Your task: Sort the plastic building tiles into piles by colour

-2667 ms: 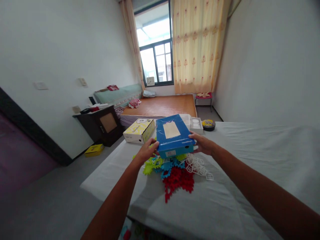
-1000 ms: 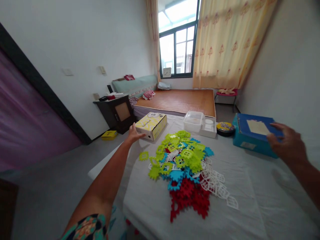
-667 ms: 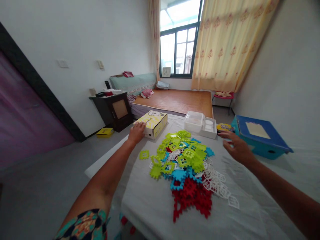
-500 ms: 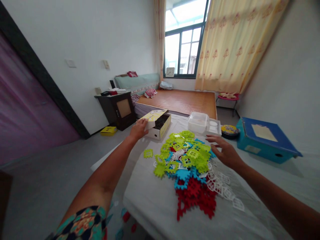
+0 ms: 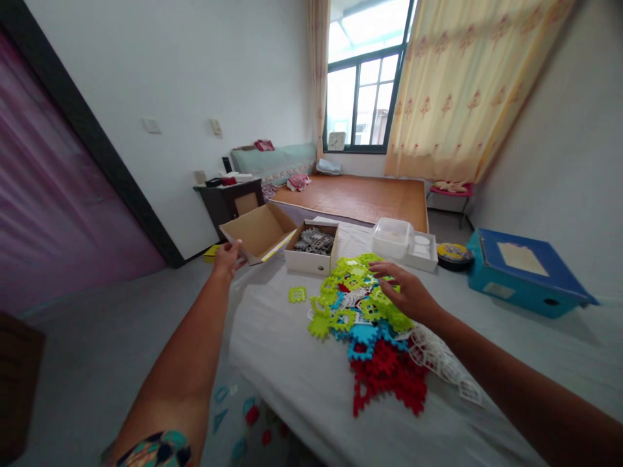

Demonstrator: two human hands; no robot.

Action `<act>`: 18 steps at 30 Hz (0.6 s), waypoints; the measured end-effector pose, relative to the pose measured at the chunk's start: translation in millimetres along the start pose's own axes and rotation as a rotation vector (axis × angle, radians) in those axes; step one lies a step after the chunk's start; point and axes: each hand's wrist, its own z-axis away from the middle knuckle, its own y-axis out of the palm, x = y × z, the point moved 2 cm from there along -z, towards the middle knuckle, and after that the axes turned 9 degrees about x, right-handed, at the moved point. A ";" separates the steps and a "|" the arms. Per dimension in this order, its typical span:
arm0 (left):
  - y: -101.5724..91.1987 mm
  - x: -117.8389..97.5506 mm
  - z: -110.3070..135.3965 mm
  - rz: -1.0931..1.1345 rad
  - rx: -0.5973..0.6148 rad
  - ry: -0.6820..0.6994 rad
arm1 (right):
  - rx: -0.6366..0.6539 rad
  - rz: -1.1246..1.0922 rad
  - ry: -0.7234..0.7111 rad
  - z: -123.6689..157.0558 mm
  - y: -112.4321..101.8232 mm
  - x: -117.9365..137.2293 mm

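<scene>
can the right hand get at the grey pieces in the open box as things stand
Probably yes: the left hand holds the lid off to the left, nothing visible covers the grey pieces in the box, and the right hand, over the green pieces, looks free.

Daylight is admitted by a dark-framed window [image 5: 367,97], which is flanked by a patterned yellow curtain [image 5: 467,110] on the right and a narrower peach curtain [image 5: 318,78]. A square white clock [image 5: 336,141] is propped at its foot. Below, a bed [image 5: 311,212] is topped with a brown mat [image 5: 363,196] and bounded on its left by a pale green headboard [image 5: 282,159]. A dark cabinet [image 5: 219,202] is set near the white left wall [image 5: 204,65]. A purple panel [image 5: 63,175] is edged by a dark frame [image 5: 89,130] above the grey floor [image 5: 111,350]; a pink seat [image 5: 464,192] is placed in the far right corner.
</scene>
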 end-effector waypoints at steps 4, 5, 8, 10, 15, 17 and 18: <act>-14.0 -23.4 37.1 0.273 0.038 0.030 | -0.012 -0.101 0.069 -1.6 6.1 10.4; -7.0 -33.0 51.9 0.311 0.096 0.056 | -0.016 -0.153 0.096 -3.4 9.1 14.3; 36.8 -59.6 109.7 0.331 0.357 0.074 | -0.041 -0.419 0.220 -11.0 20.0 24.3; 73.2 -70.2 151.3 0.298 0.549 0.083 | -0.063 -0.637 0.319 -14.1 25.5 24.8; 127.2 -71.5 185.5 0.144 0.962 0.204 | -0.305 -0.822 0.439 8.7 6.5 -7.7; 126.7 -68.4 154.6 -0.085 0.915 0.296 | -0.410 -0.793 0.474 34.3 -15.2 -29.1; 121.9 -67.4 131.4 -0.237 0.744 0.340 | -0.450 -0.782 0.487 49.6 -27.8 -40.0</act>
